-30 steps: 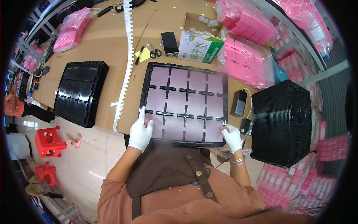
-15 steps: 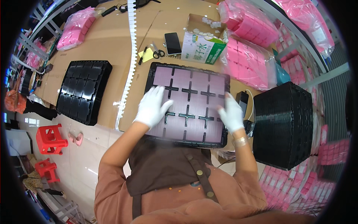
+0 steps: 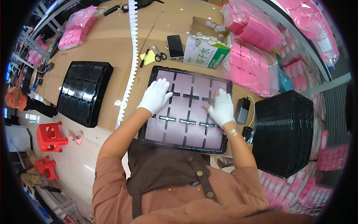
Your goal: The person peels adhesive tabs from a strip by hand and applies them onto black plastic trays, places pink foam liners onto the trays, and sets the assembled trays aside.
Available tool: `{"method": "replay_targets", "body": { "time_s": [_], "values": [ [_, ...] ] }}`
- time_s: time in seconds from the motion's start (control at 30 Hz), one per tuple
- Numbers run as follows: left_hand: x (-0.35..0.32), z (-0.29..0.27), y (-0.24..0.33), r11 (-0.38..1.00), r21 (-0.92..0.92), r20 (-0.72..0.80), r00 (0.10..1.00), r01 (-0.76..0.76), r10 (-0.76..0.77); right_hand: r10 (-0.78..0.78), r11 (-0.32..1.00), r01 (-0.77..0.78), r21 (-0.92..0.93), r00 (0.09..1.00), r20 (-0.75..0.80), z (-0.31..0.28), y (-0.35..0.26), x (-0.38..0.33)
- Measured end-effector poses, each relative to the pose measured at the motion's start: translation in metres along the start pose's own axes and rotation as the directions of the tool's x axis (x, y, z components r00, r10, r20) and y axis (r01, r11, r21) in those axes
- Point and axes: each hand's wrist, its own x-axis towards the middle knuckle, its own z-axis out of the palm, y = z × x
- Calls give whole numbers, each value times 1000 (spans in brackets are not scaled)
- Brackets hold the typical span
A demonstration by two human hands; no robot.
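"Head view: where do we have the black tray [image 3: 186,148]?"

"Right before us on the tabletop [image 3: 108,41], mauve sheeting [image 3: 179,108] showing between its cross-shaped ridges."

"And our hands?"

"Left grip [image 3: 156,96], white-gloved: fingers stretched over the left side, clasping nothing. Right grip [image 3: 222,108]: likewise unclenched, over the right side. We cannot tell whether both press down."

"Around it?"

"Nested black trays [image 3: 283,134] to our right; phone [image 3: 175,46] and carton [image 3: 205,54] beyond."

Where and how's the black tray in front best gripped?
Likely by its rim, at the left and right edges together, coming in from outside: the tray lies face up, broad and shallow, its border mostly bare, while mauve pieces fill the middle.
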Motion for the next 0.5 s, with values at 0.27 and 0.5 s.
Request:
{"method": "replay_targets", "body": {
  "time_s": [0.27, 0.5],
  "values": [
    [22, -6, 3, 997, -34, -140, 988, 62, -66, 98, 993, -101, -55, 994, -46, 3, 8, 25],
    [-44, -23, -11, 963, -226, -66, 989, -145, 133, -22, 969, 24, 247, 1000, -12, -21, 23, -43]
  ]
}}
